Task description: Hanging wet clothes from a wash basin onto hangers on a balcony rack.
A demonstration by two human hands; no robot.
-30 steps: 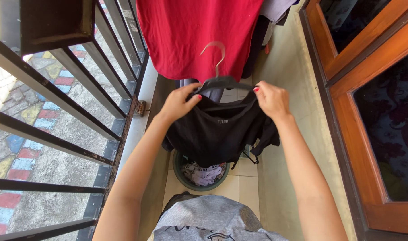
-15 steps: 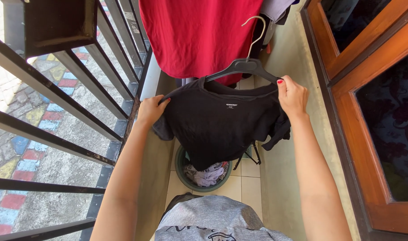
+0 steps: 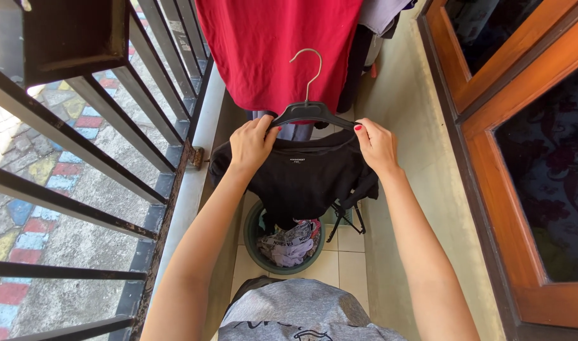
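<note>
Both hands grip the black shirt's shoulders on the dark hanger (image 3: 311,112): left hand (image 3: 251,144), right hand (image 3: 376,145). Black shirt (image 3: 305,183) hangs above green laundry basket (image 3: 254,243). Best seat both shoulders evenly, collar centred under hook.

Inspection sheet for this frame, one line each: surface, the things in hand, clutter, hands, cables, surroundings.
Surface: pale tiled floor of a narrow balcony.
Things in hand: black shirt on a black hanger, its metal hook free of any rail.
Clutter: green basket of crumpled laundry on the floor below the shirt.
Hands: left hand grips the shirt at the hanger's left end; right hand grips it at the right end.
Cables: nothing seen.
Surroundings: dark metal railing on the left, red garment hanging ahead, wooden door frame on the right.
</note>
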